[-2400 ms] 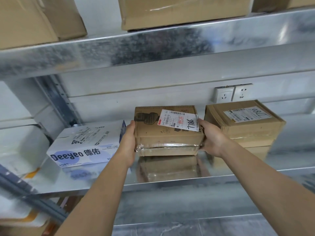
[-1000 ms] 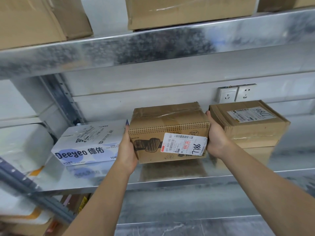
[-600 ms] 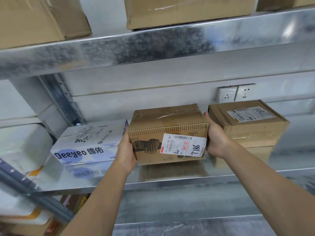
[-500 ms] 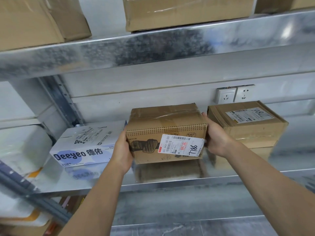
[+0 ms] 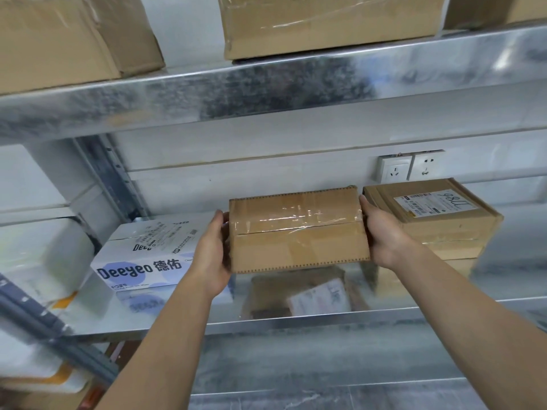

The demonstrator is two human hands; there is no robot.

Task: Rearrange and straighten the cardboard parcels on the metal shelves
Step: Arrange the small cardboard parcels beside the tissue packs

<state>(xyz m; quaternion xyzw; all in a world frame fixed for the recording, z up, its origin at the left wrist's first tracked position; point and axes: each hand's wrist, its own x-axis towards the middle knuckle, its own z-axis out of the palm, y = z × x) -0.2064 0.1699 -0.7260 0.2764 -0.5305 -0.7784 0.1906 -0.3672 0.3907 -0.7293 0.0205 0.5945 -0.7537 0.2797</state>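
Observation:
A brown cardboard parcel (image 5: 297, 232) with clear tape across its top is held just above the middle metal shelf (image 5: 296, 321). My left hand (image 5: 211, 255) grips its left end and my right hand (image 5: 381, 232) grips its right end. The label side faces down; its reflection shows in the shelf surface below. To the right stands a stack of brown parcels (image 5: 438, 220) with a white label on top. A white and blue Deeyeo box (image 5: 145, 255) lies to the left.
The upper shelf (image 5: 266, 93) carries several large cardboard boxes (image 5: 325, 22). Two wall sockets (image 5: 411, 168) sit behind the right stack. White packages (image 5: 38, 261) lie at far left beside a slanted metal upright (image 5: 112, 179). More parcels sit below at bottom left.
The parcel has been turned in my hands: the labelled face that looked toward me now faces down, and the taped face is on top. Both hands keep their hold on its ends.

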